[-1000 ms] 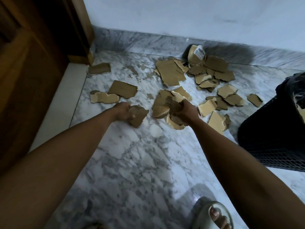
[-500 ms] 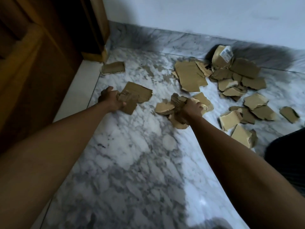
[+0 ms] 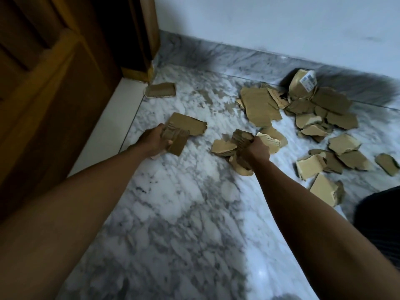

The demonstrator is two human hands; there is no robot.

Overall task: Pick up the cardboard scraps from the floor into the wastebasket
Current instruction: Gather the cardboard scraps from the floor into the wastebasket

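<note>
i watched from afar as both arms reached down over the marble floor (image 3: pixel 173 213). the left hand (image 3: pixel 152 140) had its fingers curled round a dark cardboard scrap (image 3: pixel 176 140), which lay over the near corner of a flat scrap (image 3: pixel 188 124) on the floor. the right hand (image 3: pixel 256 149) was clenched on a bunch of scraps (image 3: pixel 238 141), torn pieces sticking out above and below the fist. a lone scrap (image 3: pixel 160 90) lay close to the wooden door frame (image 3: pixel 138 40). the main pile of scraps (image 3: pixel 303 109) was spread toward the wall (image 3: pixel 270 24), with one labelled piece (image 3: pixel 303 83) leaning against the marble skirting. more loose scraps (image 3: pixel 337 156) lay to the right. a dark shape at the right edge was the wastebasket (image 3: pixel 381 221), only partly in view, well apart from both hands.
</note>
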